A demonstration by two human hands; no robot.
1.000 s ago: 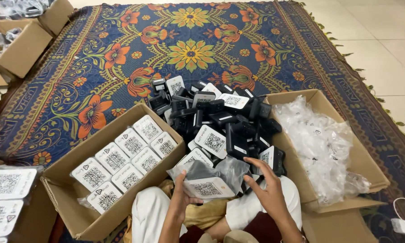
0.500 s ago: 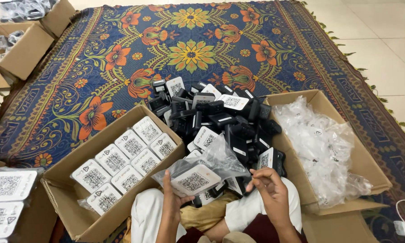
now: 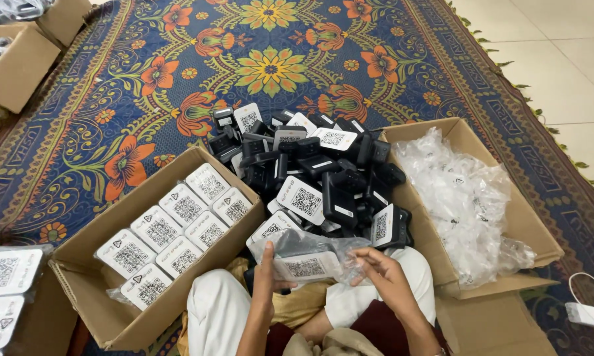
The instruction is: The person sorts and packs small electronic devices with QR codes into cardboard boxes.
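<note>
Left hand (image 3: 265,269) grips the bagged device (image 3: 305,267) at lower centre — long axis level; right hand (image 3: 383,273) pinches the clear bag (image 3: 340,245).

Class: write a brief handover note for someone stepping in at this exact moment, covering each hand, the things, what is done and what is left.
Left hand grips a bagged black device; right hand pinches the clear bag's open end.
Done: bagged devices fill rows in the left cardboard box.
Left: a pile of loose devices on the rug; spare bags lie in the right box.
</note>
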